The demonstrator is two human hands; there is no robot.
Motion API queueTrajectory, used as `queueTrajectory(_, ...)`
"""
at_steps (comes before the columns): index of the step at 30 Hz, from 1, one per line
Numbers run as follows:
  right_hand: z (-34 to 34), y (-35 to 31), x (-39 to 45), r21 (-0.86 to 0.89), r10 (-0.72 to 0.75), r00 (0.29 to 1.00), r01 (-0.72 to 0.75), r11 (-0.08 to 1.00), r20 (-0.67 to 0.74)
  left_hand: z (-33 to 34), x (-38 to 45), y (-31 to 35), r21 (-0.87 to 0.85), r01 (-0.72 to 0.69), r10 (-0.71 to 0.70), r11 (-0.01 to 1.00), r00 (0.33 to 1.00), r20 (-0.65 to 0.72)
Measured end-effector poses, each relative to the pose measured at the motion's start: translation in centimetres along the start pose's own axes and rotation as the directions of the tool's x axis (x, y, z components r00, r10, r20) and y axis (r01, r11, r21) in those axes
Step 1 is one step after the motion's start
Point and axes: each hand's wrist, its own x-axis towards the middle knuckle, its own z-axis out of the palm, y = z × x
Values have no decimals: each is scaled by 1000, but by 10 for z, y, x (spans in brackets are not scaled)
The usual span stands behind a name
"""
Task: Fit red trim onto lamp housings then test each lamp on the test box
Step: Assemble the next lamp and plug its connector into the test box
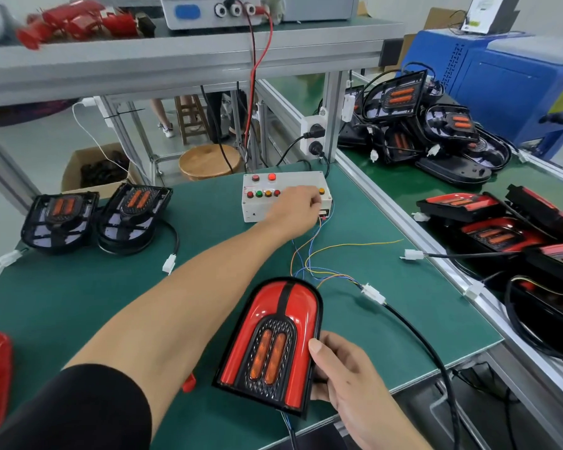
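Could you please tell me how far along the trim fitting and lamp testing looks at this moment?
Done: the lamp in the right hand already wears its red trim, and trimmed lamps lie on the right.

In hand: its test; the left hand reaches to the test box.

Left: two bare housings on the mat show no trim, and more are piled beyond.

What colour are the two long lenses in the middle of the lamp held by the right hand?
Orange, seen clearest in the head view: the two lenses sit in a black patterned surround.
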Motion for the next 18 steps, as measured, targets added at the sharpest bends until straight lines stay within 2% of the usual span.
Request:
queueTrajectory(3, -2, 1, 1, -13, 4, 1000, -4, 1000, 7, -6, -2, -13, 232, 17, -18, 973, 1000, 1)
queueTrajectory(6, -2, 1, 1, -32, 2, 1000, -2, 999, 16, -2, -3, -17, 339, -23, -16, 941, 993, 114)
queueTrajectory(11, -5, 4, 3, -56, -6, 1000, 7, 998, 18, 10, 7, -14, 321, 28, -88, 947, 981, 174)
queueTrajectory(15, -6, 7, 5, -55, -1, 1000, 0, 998, -22, 9, 15, -12, 196, 97, -137, 976, 969, 204)
queueTrajectory(18, -6, 7, 6, -21, 1, 999, -1, 1000, -35, 6, 20, -12, 178, 111, -147, 978, 967, 207)
